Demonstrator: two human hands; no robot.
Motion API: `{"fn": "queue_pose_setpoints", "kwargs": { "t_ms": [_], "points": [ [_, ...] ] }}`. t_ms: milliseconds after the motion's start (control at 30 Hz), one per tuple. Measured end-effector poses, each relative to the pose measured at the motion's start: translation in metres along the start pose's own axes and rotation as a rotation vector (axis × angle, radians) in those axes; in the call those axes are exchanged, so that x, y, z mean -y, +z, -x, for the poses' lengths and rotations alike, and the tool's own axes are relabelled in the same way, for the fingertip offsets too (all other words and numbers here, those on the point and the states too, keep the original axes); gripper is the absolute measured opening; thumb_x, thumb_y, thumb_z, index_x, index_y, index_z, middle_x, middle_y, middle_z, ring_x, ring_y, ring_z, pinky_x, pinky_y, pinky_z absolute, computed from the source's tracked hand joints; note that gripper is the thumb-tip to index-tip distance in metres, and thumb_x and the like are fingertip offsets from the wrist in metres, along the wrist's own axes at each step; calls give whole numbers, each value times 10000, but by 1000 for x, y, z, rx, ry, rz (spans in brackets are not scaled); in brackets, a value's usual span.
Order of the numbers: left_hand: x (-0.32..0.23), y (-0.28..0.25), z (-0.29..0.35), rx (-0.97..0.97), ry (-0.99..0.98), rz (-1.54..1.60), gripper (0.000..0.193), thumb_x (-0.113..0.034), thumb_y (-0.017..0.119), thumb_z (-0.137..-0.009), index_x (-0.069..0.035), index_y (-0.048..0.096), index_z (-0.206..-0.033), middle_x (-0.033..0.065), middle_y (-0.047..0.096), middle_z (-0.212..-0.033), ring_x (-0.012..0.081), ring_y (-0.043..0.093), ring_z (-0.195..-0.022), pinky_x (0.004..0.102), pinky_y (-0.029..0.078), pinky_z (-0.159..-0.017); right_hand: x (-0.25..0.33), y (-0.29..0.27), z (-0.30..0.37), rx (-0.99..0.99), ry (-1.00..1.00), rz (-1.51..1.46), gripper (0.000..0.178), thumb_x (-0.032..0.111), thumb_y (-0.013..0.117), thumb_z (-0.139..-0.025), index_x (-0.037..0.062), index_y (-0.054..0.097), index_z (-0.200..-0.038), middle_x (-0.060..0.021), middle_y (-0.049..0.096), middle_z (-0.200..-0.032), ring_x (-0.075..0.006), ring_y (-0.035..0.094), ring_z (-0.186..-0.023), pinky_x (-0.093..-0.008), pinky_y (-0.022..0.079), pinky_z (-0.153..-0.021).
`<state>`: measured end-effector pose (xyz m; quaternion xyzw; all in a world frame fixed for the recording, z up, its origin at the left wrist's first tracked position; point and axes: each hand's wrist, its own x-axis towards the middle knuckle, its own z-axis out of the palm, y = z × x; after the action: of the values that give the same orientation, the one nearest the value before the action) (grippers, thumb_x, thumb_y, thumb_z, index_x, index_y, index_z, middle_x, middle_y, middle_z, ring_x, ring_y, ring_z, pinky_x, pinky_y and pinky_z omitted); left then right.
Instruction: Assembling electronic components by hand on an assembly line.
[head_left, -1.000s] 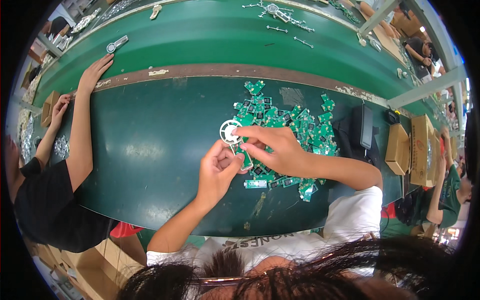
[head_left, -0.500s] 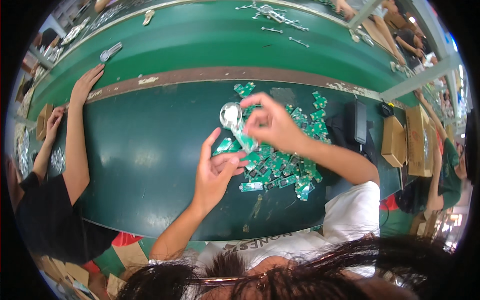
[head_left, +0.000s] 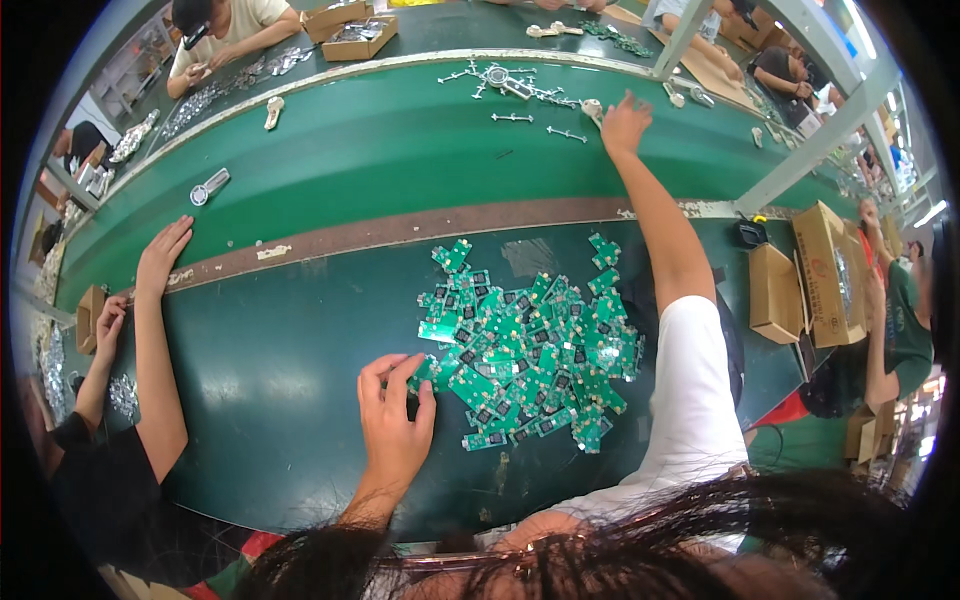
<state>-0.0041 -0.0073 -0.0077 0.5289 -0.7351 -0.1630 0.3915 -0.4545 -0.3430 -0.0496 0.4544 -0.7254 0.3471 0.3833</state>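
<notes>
My left hand (head_left: 395, 415) is at the near left edge of a pile of green circuit boards (head_left: 530, 350). Its fingers are bent and apart, the tips beside or touching the outermost boards, and nothing shows in its grasp. My right arm stretches far forward over the green belt, where my right hand (head_left: 627, 122) has its fingers spread. Just left of that hand lies a pale part with a round head and a short handle (head_left: 592, 108). Whether the fingers touch it is partly hidden.
On the belt lie a grey branched metal-coloured frame (head_left: 500, 78), a ring-headed part (head_left: 210, 187) and a pale part (head_left: 273, 112). A co-worker's arm (head_left: 160, 330) rests at left. Cardboard boxes (head_left: 778, 295) stand right, near a metal post (head_left: 820, 137). Several people work around.
My right hand has gone from above the boards to the far belt; the round-headed part is out of my hands. My left hand has come down beside the pile. The view has shifted.
</notes>
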Motion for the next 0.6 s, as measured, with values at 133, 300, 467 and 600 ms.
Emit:
{"fn": "queue_pose_setpoints", "kwargs": {
  "t_ms": [133,300,467,600],
  "points": [
    [8,-13,0,183,-5,-108,363,-109,705,-758,-74,597,-1103,57,564,-941,237,548,-853,363,489,-696,101,-10,8,382,-518,-379,535,149,575,-846,264,418,-1345,-220,436,-1259,-379,478,-1098,-475,442,-888],
    [2,-18,-3,427,202,-124,317,-148,704,-762,-75,585,-1047,75,510,-891,267,557,-787,375,510,-666,154,22,-9,622,-447,-256,700,102,465,-891,488,224,-1423,-330,210,-1448,-472,393,-1260,-490,420,-978],
    [7,-15,0,371,149,-92,276,-79,708,-762,-47,580,-1005,90,522,-912,249,596,-758,352,510,-617,148,56,-18,956,-338,72,515,145,394,-939,330,296,-1409,-316,338,-1388,-436,504,-1176,-503,485,-875],
    [-3,-23,-3,278,72,-69,288,-72,676,-776,-49,549,-1033,94,507,-948,294,607,-753,399,521,-595,129,48,-16,647,-235,-132,447,139,416,-928,265,360,-1353,-271,468,-1238,-415,583,-1033,-497,498,-817]
  ]
}}
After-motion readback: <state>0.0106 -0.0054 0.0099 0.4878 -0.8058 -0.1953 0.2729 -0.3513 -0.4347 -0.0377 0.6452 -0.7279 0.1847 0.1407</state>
